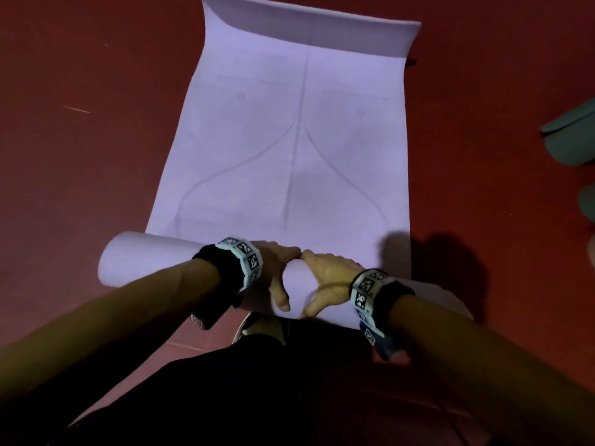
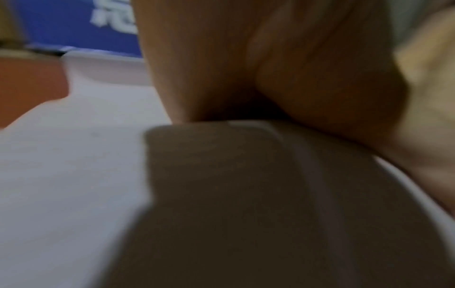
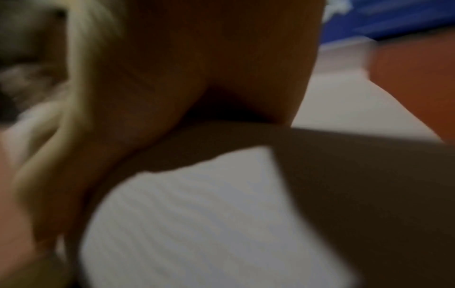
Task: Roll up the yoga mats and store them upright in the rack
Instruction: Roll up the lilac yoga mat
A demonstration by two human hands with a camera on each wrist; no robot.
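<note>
A lavender yoga mat [image 1: 289,140] lies lengthwise on the red floor [image 1: 80,156], its near end wound into a thick roll [image 1: 145,262]. My left hand [image 1: 280,272] and right hand [image 1: 328,278] sit side by side on the middle of the roll. Their fingers curve over its far side with fingertips almost meeting, and the thumbs wrap the near side. Both wrist views are blurred. The left wrist view shows my left hand [image 2: 246,58] draped over the pale roll [image 2: 61,194]. The right wrist view shows my right hand [image 3: 172,68] over the ribbed roll [image 3: 197,224].
The mat's far end [image 1: 322,27] curls upward. Teal rolled objects [image 1: 573,136] lie at the right edge of the floor. My shoe [image 1: 254,326] and dark trousers are just behind the roll. A blue board with white lettering [image 2: 74,25] stands beyond the mat.
</note>
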